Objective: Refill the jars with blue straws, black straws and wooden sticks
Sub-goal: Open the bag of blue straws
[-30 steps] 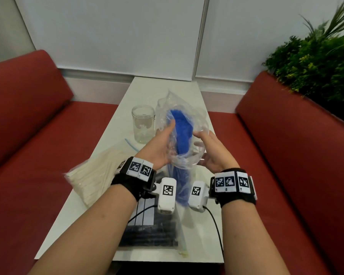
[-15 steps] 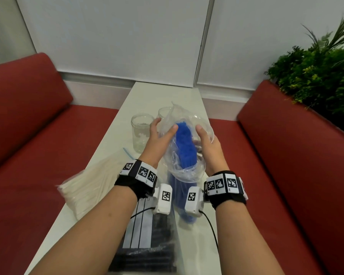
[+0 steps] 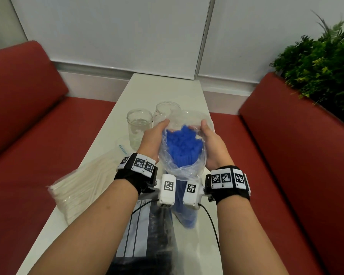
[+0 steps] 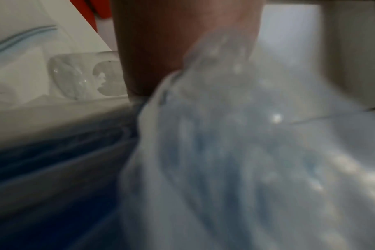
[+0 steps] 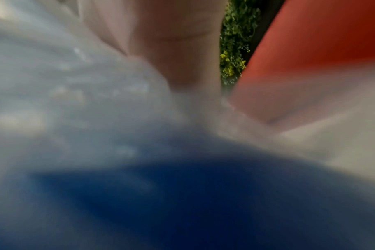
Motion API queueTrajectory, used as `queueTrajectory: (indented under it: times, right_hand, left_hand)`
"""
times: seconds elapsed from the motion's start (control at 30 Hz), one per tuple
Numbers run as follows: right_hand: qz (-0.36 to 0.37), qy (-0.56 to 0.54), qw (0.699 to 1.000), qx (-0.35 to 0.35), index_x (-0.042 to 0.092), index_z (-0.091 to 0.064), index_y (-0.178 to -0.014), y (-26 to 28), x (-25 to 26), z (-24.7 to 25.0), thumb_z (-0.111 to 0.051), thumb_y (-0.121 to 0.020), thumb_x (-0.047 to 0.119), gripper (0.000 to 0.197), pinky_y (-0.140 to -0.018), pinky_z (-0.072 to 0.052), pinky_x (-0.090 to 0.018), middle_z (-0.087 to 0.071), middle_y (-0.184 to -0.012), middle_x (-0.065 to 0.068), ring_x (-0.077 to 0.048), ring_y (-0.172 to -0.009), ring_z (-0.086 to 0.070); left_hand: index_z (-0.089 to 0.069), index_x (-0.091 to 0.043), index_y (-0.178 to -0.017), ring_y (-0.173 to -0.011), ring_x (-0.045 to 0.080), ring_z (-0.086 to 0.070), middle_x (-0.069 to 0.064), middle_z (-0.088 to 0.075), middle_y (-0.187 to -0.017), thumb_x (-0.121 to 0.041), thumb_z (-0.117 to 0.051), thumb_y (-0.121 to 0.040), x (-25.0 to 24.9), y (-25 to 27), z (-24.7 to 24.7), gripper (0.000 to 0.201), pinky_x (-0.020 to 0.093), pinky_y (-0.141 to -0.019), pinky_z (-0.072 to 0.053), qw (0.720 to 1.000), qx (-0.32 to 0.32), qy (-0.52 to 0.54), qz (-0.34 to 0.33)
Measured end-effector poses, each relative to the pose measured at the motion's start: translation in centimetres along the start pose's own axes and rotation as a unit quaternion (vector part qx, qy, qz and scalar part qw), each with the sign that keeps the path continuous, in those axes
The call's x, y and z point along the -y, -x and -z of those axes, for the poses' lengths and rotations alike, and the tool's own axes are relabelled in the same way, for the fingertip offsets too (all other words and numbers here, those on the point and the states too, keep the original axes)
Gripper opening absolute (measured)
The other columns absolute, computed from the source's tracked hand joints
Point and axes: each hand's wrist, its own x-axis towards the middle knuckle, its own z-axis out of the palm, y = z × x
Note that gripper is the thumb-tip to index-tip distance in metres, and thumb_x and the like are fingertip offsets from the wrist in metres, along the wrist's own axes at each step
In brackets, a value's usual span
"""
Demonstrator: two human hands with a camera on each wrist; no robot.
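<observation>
A clear plastic bag point(image 3: 184, 167) full of blue straws point(image 3: 182, 144) stands upright over the white table point(image 3: 163, 90). My left hand point(image 3: 154, 136) grips the bag's left side and my right hand point(image 3: 211, 141) grips its right side, holding the mouth wide. Both wrist views are blurred, filled by bag plastic point(image 4: 235, 152) and blue point(image 5: 160, 194). Two clear glass jars point(image 3: 139, 128) point(image 3: 166, 111) stand just beyond my left hand. A bag of wooden sticks point(image 3: 81, 185) lies at the left. A bag of black straws point(image 3: 155, 235) lies near the front edge.
Red bench seats point(image 3: 28, 135) point(image 3: 296, 155) flank the narrow table. A green plant point(image 3: 322, 62) sits behind the right bench. A white wall panel point(image 3: 117, 32) closes off the far end. A thin cable point(image 3: 213, 225) runs from my right wrist.
Both hands have slid up to the bag's rim and pulled it apart, so the mouth is wider and the straw tops show. The second jar has come into sight.
</observation>
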Motion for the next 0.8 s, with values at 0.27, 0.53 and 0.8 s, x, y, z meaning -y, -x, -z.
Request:
queueTrajectory:
  times: [0.27, 0.53, 0.8]
  right_hand:
    - [-0.112, -0.112, 0.987, 0.009, 0.011, -0.061, -0.132, -0.2, 0.1, 0.2, -0.051, -0.103, 0.043, 0.045, -0.104, -0.050, -0.053, -0.065, -0.132, -0.019, -0.037, -0.116, -0.067]
    - [-0.093, -0.098, 0.991, 0.023, 0.002, -0.061, -0.131, 0.2, 1.0, -0.7, -0.072, -0.092, 0.029, 0.048, -0.106, -0.049, -0.053, -0.066, -0.129, -0.023, -0.039, -0.115, -0.067]
    - [-0.085, -0.069, 0.987, -0.115, -0.004, -0.061, -0.124, 0.3, -0.1, 0.4, -0.066, -0.098, 0.018, 0.035, -0.096, -0.055, -0.057, -0.071, -0.116, -0.023, -0.039, -0.103, -0.071]
  left_hand:
    - [-0.070, -0.004, -0.117, -0.119, 0.037, -0.067, 0.019, -0.071, -0.122, -0.036, -0.061, -0.098, -0.5, -0.6, 0.4, 0.038, 0.051, -0.105, -0.051, 0.997, 0.036, -0.015, 0.069]
    - [-0.060, -0.004, -0.139, -0.129, 0.038, -0.060, 0.022, -0.063, -0.137, -0.041, -0.051, -0.099, 0.0, -0.3, 0.7, 0.055, 0.050, -0.112, -0.043, 0.982, 0.140, 0.066, 0.104]
    - [-0.071, 0.006, -0.108, -0.114, 0.039, -0.068, 0.026, -0.072, -0.117, -0.045, -0.074, -0.091, 1.1, -0.9, 1.9, 0.054, 0.055, -0.104, -0.051, 0.993, -0.003, -0.116, 0.025]
